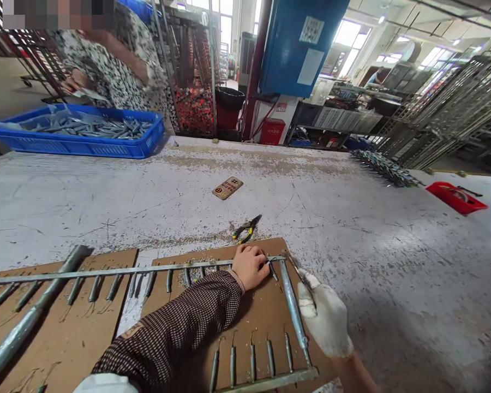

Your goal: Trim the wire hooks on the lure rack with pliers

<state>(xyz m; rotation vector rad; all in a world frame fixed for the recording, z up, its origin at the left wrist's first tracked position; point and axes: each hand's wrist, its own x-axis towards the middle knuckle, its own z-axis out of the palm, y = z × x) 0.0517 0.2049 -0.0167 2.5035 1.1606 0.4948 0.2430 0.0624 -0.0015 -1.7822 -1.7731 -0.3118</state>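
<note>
My left hand [250, 267], bare below a dark checked sleeve, is closed over the far bar of a metal rack [163, 267]. My right hand [325, 316] wears a white glove and is closed around a thin metal tool [301, 277]. Its tip reaches the rack's far corner; the exact kind is unclear. Several small grey cylinders [252, 359] with wire ends line the near bar, and more hang along the far bar. One cylinder [274, 271] sits just right of my left fingers. Brown cardboard [200, 349] lies beneath the rack.
Pliers [247, 229] with yellow-black handles and a phone-shaped slab [228, 188] lie beyond the rack. A blue crate [85, 146] of grey parts stands far left, near another person [118, 60]. A red tray [456, 197] and bundled metal parts [387, 168] are at right.
</note>
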